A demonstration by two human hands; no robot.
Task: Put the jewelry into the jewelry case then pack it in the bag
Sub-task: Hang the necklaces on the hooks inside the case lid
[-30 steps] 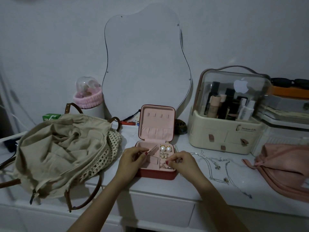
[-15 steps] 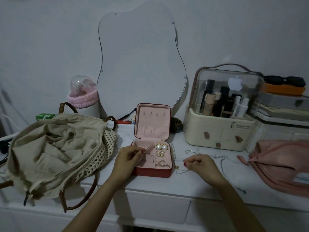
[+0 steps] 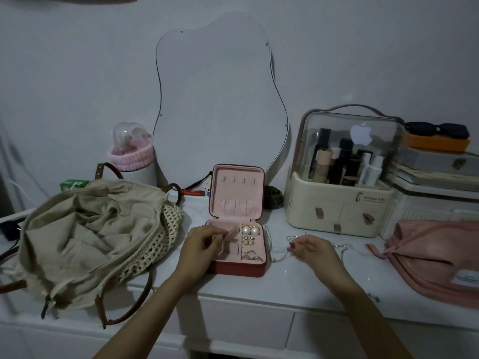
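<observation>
A small red jewelry case (image 3: 237,268) with a pink lining stands open at the middle of the white dresser top. Pearl earrings (image 3: 250,230), small studs and rings (image 3: 252,257) lie in its right compartments. My left hand (image 3: 201,244) pinches a pink flap (image 3: 232,232) inside the case's left side and holds it raised. Just right of the case, my right hand (image 3: 311,250) pinches a thin chain necklace (image 3: 278,258) that lies on the top. More silver chains (image 3: 342,248) lie beyond that hand. A beige crochet bag (image 3: 88,237) with brown straps lies open at the left.
A cream makeup organiser (image 3: 337,206) with a clear lid stands at the back right. A pink pouch (image 3: 438,257) lies at the far right. A wavy mirror (image 3: 215,99) leans on the wall behind the case, beside a white tub with a pink headband (image 3: 131,158).
My right hand left the case and moved right to the chains on the dresser, where it pinched one. My left hand has kept hold of the flap.
</observation>
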